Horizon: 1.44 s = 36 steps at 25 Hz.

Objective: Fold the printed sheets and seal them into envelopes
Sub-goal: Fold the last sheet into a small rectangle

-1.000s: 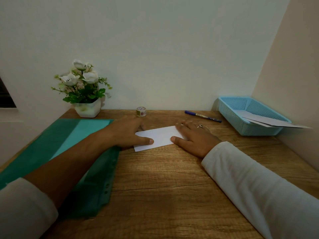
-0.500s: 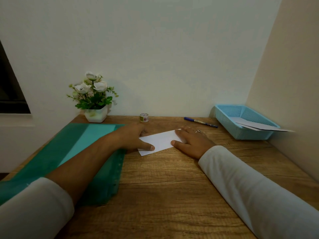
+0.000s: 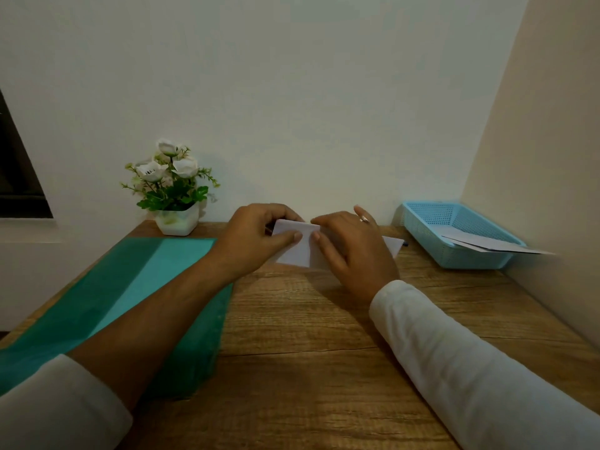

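A folded white sheet (image 3: 298, 246) is held above the far middle of the wooden desk (image 3: 308, 336). My left hand (image 3: 256, 238) pinches its left part, thumb in front and fingers behind. My right hand (image 3: 350, 251) grips the right part, thumb beside the left thumb; a ring shows on one finger. A white corner of the sheet sticks out right of my right hand. White envelopes (image 3: 487, 245) lie in the blue basket (image 3: 431, 232) at the right.
A green plastic folder (image 3: 130, 287) covers the desk's left side under my left forearm. A white pot of flowers (image 3: 173, 196) stands at the back left. A pen tip (image 3: 405, 244) peeks out behind the sheet. Walls close the back and right.
The sheet lay flat under both hands; now both hands have lifted it off the desk and pinch it near the middle. The camera has tilted up, and the tape roll is now hidden.
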Tool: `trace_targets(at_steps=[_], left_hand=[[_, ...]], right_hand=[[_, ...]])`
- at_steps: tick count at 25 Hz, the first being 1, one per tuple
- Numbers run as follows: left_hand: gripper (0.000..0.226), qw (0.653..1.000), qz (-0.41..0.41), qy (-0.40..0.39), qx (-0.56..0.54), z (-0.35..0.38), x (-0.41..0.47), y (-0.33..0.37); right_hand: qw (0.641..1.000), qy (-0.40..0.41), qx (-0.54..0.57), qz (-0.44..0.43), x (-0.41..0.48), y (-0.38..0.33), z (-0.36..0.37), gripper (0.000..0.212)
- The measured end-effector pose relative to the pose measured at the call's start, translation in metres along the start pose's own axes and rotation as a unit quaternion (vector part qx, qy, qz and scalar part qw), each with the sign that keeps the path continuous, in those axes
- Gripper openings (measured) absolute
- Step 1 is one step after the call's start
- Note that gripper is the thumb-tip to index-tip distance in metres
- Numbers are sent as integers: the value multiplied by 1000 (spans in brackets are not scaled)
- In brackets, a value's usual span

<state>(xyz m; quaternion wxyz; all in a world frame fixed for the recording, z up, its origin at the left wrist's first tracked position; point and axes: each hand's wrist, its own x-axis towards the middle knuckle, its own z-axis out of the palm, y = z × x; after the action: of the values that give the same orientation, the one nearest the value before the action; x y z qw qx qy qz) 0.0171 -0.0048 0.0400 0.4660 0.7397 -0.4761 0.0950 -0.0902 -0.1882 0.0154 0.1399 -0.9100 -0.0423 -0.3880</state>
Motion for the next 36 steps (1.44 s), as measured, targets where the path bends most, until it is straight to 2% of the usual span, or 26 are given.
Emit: trace_targets(at_steps=[2, 5, 9, 14, 16, 18, 19, 21, 23, 25, 28, 30, 33, 34, 36], left_hand=[[14, 998, 53, 19, -1, 3, 0, 8], [20, 996, 84, 43, 6, 1, -1, 12], [18, 994, 51, 93, -14, -17, 1, 1], [17, 992, 15, 116, -38, -28, 0, -12], [18, 994, 0, 113, 13, -29, 0, -21], [19, 984, 18, 91, 151, -30, -1, -28], [20, 972, 37, 79, 219, -27, -2, -28], [25, 960, 75, 74, 258, -17, -1, -18], [22, 962, 115, 68, 237, -5, 1, 2], [14, 967, 131, 85, 201, 2, 2, 15], [6, 980, 85, 150, 95, -2, 3, 17], [4, 986, 49, 157, 22, -3, 1, 16], [6, 992, 14, 124, -29, 2, -1, 18], [3, 993, 5, 114, -36, 4, -1, 17], [15, 992, 1, 121, -33, 5, -1, 19]], right_hand=[[999, 42, -5, -29, 2, -4, 0, 20], [997, 45, -31, -47, 5, -2, -3, 21], [996, 29, -76, -28, 4, 24, -11, 19], [997, 46, -26, 55, 1, 52, -24, 19], [994, 75, 20, 83, 2, 51, -27, 18], [986, 124, 56, 91, 4, 45, -32, 14], [984, 150, 59, 77, 5, 40, -34, 12], [981, 184, 53, 22, 10, 26, -35, 10], [980, 188, 63, -33, 15, 8, -34, 9], [976, 186, 101, -48, 17, -10, -33, 9], [952, 195, 228, 53, 17, -15, -32, 18], [925, 182, 313, 117, 16, -10, -30, 22], [911, 146, 364, 129, 15, -8, -25, 10], [914, 142, 360, 125, 14, -10, -24, 9], [926, 141, 332, 112, 12, -13, -24, 10]])
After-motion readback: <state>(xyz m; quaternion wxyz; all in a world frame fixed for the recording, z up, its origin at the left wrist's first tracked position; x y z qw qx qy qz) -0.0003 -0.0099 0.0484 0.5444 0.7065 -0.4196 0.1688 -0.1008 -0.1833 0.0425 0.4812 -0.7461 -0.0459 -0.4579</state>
